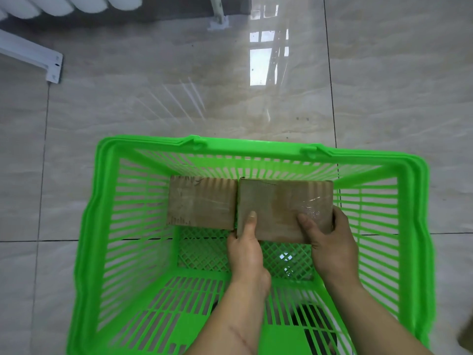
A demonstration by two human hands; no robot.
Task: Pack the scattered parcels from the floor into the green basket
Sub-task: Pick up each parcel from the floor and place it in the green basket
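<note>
Head view, looking straight down: one green basket [107,226] stands on a glossy tiled floor [204,98], and two brown cardboard parcels lie inside it, side by side along the far wall. The left parcel [202,203] lies with nothing touching it except its neighbour; its right edge meets the right parcel [279,203], or very nearly so.

Both of the person's hands are on the right parcel. The left hand [245,249] grips its near left corner, thumb laid flat on the top face and the other fingers hidden below the edge. The right hand [330,242] grips the near right corner, thumb on top over a patch of shiny clear tape, fingers curled round the right side. Whether this parcel already rests on the basket bottom or is held just above it cannot be told.

The near half of the basket's mesh bottom shows bare between the two forearms. At the top left, two white metal bracket pieces [38,60] sit on the floor, and a brown shape [466,331] is cut off by the lower right edge; what it is cannot be made out.
</note>
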